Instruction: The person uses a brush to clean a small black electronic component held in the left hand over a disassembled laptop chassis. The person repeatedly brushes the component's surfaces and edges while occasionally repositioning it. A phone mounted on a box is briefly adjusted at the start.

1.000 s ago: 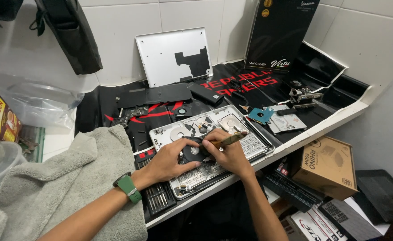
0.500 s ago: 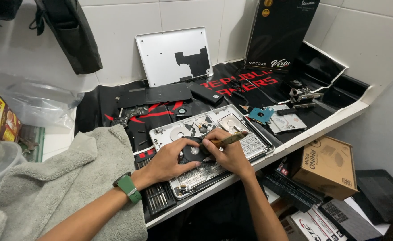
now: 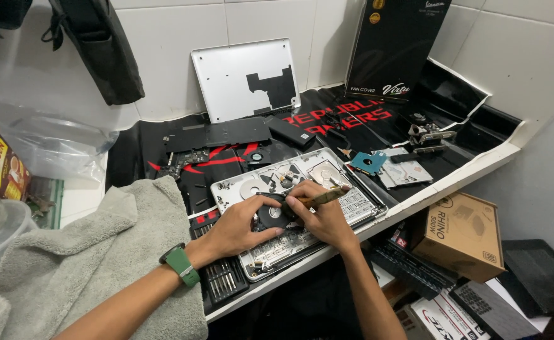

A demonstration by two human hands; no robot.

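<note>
— What are the hands on?

— Both are over the opened laptop (image 3: pixel 302 208), which lies near the front edge of the worktop (image 3: pixel 478 167), its insides facing up. The left hand (image 3: pixel 239 225) rests on a round black fan (image 3: pixel 270 215) in the laptop, fingers (image 3: pixel 270 201) curled loosely around its rim, thumb at the near side. They touch it; I can't tell whether they grip it.

— And the right?

— The right hand (image 3: pixel 324 217) is closed around a brush (image 3: pixel 322 198) with a wooden handle, held like a pen. The handle points up and to the right, the working end sits down by the fan, just beside the left fingers. The tip itself is hidden between the hands.

— What's around them?

— A green watch (image 3: pixel 180 264) on the left wrist. Under that forearm a grey towel (image 3: pixel 88 264) spreads over the left of the worktop. Just beside it, at the front edge, a black bit set (image 3: pixel 223 277) lies open, touching the laptop's near corner. A black mat (image 3: pixel 352 119) with red lettering covers the worktop under everything.

— Further back?

— The laptop's silver cover (image 3: pixel 239 79) leans upright against the tiled wall. In front of it lies a long black battery (image 3: pixel 220 133). To the right, a small blue part (image 3: pixel 369 162) lies on the mat, well apart from the hands. A tall black box (image 3: pixel 396 47) stands against the wall behind that. Below the worktop, at the right, sits a cardboard box (image 3: pixel 462 236).
</note>
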